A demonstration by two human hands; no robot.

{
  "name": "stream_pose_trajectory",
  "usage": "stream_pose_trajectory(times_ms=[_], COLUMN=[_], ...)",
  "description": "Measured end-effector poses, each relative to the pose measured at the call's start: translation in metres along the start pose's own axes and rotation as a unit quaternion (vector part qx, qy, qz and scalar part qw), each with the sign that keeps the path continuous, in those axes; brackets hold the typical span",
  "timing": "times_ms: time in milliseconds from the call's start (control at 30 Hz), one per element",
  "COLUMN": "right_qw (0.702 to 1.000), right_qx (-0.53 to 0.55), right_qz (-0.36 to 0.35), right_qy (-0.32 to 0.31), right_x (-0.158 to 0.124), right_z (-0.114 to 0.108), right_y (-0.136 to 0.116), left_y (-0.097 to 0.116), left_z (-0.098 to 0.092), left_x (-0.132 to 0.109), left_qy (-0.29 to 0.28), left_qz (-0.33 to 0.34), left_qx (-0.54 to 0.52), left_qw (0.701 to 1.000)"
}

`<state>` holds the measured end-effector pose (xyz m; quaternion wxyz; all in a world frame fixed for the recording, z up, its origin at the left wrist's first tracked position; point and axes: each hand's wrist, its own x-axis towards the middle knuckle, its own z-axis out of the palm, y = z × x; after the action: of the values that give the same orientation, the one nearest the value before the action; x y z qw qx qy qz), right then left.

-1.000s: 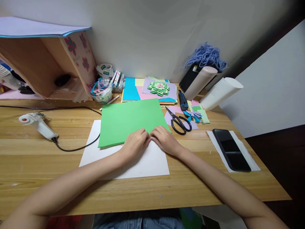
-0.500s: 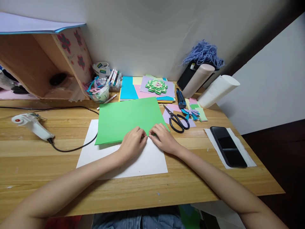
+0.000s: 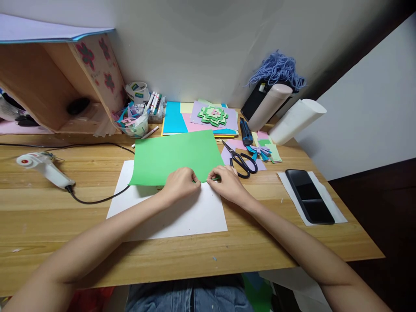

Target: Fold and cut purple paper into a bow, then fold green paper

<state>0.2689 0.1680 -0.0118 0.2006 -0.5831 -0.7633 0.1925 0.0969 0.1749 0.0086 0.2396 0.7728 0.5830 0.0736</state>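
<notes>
A green paper sheet (image 3: 169, 156) lies on a white sheet (image 3: 182, 216) in the middle of the wooden desk (image 3: 260, 242). My left hand (image 3: 180, 183) pinches the green sheet's near edge, fingers closed on it. My right hand (image 3: 227, 184) pinches the same edge just to the right, close to the sheet's near right corner. The near edge is lifted slightly off the white sheet. Both fingertips nearly meet.
Black scissors (image 3: 240, 161) lie just right of the green sheet. A phone (image 3: 308, 196) rests on a white paper at right. A glue gun (image 3: 42, 169) with its cord sits at left. Coloured papers (image 3: 195, 119), markers, a scrap bowl (image 3: 133, 121) and rolled tubes (image 3: 295, 121) line the back.
Both hands have slid a little away from me along with the green sheet's near edge, which now lifts and curls. The view has shifted slightly.
</notes>
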Motion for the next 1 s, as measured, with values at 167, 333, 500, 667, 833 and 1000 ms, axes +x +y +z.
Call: stream_pose_trajectory(times_ms=[167, 333, 500, 667, 833, 1000], right_qw=[1.0, 0.998, 0.975, 0.962, 0.96, 0.968], right_qx=[-0.011, -0.007, -0.043, -0.086, -0.1, -0.09], right_qz=[0.011, -0.061, -0.211, -0.258, -0.259, -0.231], right_qy=[0.005, -0.011, -0.051, -0.037, -0.03, -0.045], right_x=[0.001, 0.002, 0.001, -0.002, -0.004, -0.005], right_z=[-0.005, -0.016, -0.023, -0.019, -0.019, -0.022], right_y=[0.005, 0.013, 0.021, 0.021, 0.019, 0.017], left_y=[0.001, -0.001, 0.002, 0.007, 0.008, 0.009], left_z=[-0.009, -0.01, 0.0, 0.017, 0.024, 0.022], left_x=[0.01, 0.01, 0.001, -0.002, -0.001, -0.002], left_qy=[-0.056, -0.065, 0.026, 0.071, 0.089, 0.086], left_qz=[-0.028, -0.007, 0.121, 0.182, 0.19, 0.16], left_qx=[-0.004, -0.008, 0.029, 0.084, 0.089, 0.063], left_qw=[0.998, 0.998, 0.992, 0.977, 0.974, 0.981])
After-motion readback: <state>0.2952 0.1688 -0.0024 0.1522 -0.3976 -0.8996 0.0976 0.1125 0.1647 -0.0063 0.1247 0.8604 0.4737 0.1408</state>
